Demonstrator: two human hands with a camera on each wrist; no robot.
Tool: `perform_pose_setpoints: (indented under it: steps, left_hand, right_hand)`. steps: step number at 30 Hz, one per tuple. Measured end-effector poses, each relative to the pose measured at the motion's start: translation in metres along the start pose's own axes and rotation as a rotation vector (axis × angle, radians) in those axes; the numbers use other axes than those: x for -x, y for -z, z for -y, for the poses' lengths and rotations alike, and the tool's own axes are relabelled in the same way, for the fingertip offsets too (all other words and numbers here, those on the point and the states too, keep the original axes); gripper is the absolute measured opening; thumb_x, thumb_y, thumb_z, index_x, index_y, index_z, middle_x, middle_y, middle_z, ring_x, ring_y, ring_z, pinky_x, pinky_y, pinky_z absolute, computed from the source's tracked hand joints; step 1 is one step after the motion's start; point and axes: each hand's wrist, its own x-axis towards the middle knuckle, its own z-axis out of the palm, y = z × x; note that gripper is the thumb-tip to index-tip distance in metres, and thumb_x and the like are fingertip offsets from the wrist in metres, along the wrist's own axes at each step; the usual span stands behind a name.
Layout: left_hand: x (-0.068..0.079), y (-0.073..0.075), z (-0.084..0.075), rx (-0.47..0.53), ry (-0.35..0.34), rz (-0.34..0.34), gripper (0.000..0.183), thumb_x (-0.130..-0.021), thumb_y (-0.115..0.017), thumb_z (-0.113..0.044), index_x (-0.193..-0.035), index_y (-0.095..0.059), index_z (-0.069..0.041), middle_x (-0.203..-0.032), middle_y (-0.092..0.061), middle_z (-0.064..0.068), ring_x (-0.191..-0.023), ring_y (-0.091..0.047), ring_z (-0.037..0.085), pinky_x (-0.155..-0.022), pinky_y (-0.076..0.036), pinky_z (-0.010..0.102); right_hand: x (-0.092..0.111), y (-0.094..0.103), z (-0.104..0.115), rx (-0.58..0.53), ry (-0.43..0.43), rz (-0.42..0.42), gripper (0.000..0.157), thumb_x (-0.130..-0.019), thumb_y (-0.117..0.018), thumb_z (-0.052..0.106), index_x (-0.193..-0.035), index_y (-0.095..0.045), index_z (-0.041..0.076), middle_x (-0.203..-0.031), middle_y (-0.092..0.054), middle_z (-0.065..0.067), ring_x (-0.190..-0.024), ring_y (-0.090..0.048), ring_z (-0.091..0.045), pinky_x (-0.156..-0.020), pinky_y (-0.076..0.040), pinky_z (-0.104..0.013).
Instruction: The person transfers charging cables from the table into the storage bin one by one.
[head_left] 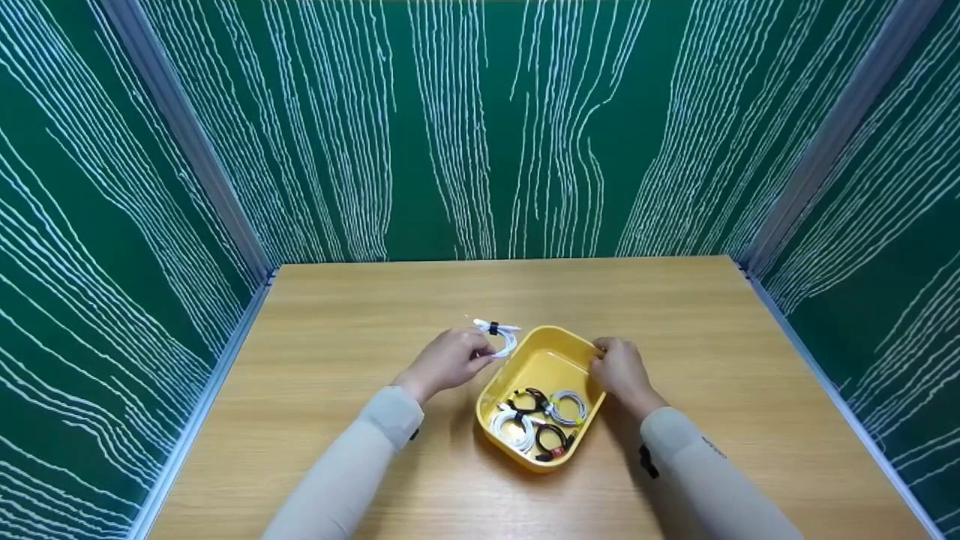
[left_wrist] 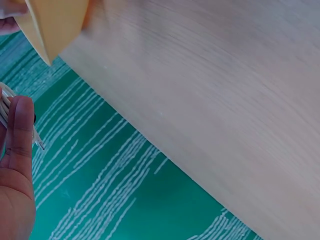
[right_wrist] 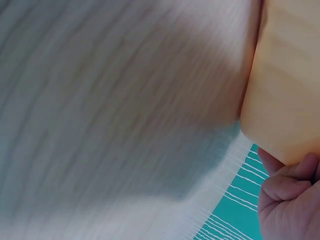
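My left hand point(head_left: 452, 358) pinches a coiled white cable point(head_left: 504, 341) fastened with a black strap, at the left rim of a yellow plastic bin point(head_left: 540, 360). That cable also shows at the left edge of the left wrist view. With my right hand point(head_left: 621, 371) I grip the bin's right rim. Inside the bin's near end lie several coiled cables: a white cable point(head_left: 511, 431), a grey cable point(head_left: 568, 407), a black cable point(head_left: 529, 400) with yellow on it, and a black cable point(head_left: 551, 437) with a red tag.
The bin stands on a wooden table point(head_left: 337, 315). Green walls point(head_left: 450, 187) with white wavy lines rise at the back and both sides, joined by grey metal posts point(head_left: 202, 150). Metal strips edge the table's left and right sides.
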Motion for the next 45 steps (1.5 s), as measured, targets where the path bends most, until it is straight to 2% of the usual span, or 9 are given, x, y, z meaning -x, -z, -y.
perform_pose_setpoints:
  steps: [12,22,28,37,41,45]
  left_hand:
    - [-0.008,-0.009,-0.016,-0.003,-0.064,0.033,0.015,-0.105,-0.074,-0.016,-0.113,-0.083,-0.010,-0.108,-0.081,0.003,-0.096,-0.070,0.015,-0.091,-0.062,0.030]
    - [-0.011,-0.019,-0.028,-0.012,-0.100,0.066,0.017,-0.105,-0.073,-0.017,-0.117,-0.083,-0.010,-0.108,-0.081,0.003,-0.097,-0.074,0.014,-0.091,-0.061,0.025]
    - [-0.014,-0.025,-0.032,-0.024,-0.105,0.087,0.018,-0.106,-0.072,-0.018,-0.119,-0.083,-0.012,-0.111,-0.082,0.003,-0.101,-0.076,0.015,-0.094,-0.061,0.023]
    - [-0.020,-0.033,-0.040,-0.060,-0.134,0.109,0.017,-0.105,-0.073,-0.018,-0.117,-0.083,-0.012,-0.111,-0.081,0.001,-0.102,-0.075,0.013,-0.096,-0.060,0.022]
    - [-0.024,-0.038,-0.043,-0.081,-0.158,0.118,0.018,-0.106,-0.072,-0.019,-0.117,-0.083,-0.012,-0.112,-0.081,0.001,-0.104,-0.075,0.014,-0.100,-0.059,0.025]
    - [-0.028,-0.043,-0.046,-0.103,-0.191,0.117,0.018,-0.106,-0.071,-0.018,-0.117,-0.084,-0.012,-0.110,-0.081,0.001,-0.101,-0.075,0.013,-0.096,-0.059,0.023]
  right_hand:
    - [0.000,0.002,0.000,-0.008,-0.016,0.022,0.029,-0.088,-0.059,-0.004,-0.108,-0.080,-0.006,-0.104,-0.079,-0.025,-0.086,-0.068,-0.033,-0.076,-0.057,-0.045]
    - [0.000,0.005,-0.002,-0.033,-0.021,-0.010,0.021,-0.088,-0.066,-0.003,-0.103,-0.081,-0.005,-0.099,-0.080,-0.024,-0.089,-0.073,-0.036,-0.083,-0.061,-0.053]
    - [-0.001,0.008,-0.005,-0.097,-0.023,-0.009,0.016,-0.089,-0.073,0.001,-0.100,-0.079,-0.008,-0.095,-0.079,-0.024,-0.086,-0.073,-0.036,-0.078,-0.059,-0.044]
    - [-0.003,0.012,-0.011,-0.218,-0.100,0.018,0.015,-0.088,-0.074,0.000,-0.099,-0.080,-0.007,-0.090,-0.078,-0.015,-0.078,-0.063,-0.017,-0.071,-0.050,-0.023]
    - [-0.004,0.010,-0.012,-0.250,-0.101,0.019,0.014,-0.088,-0.073,-0.002,-0.098,-0.079,-0.009,-0.086,-0.076,-0.014,-0.073,-0.060,-0.015,-0.062,-0.049,-0.021]
    - [-0.004,0.009,-0.013,-0.251,-0.104,0.017,0.011,-0.088,-0.072,-0.003,-0.096,-0.079,-0.007,-0.083,-0.076,-0.009,-0.071,-0.059,-0.013,-0.061,-0.048,-0.021]
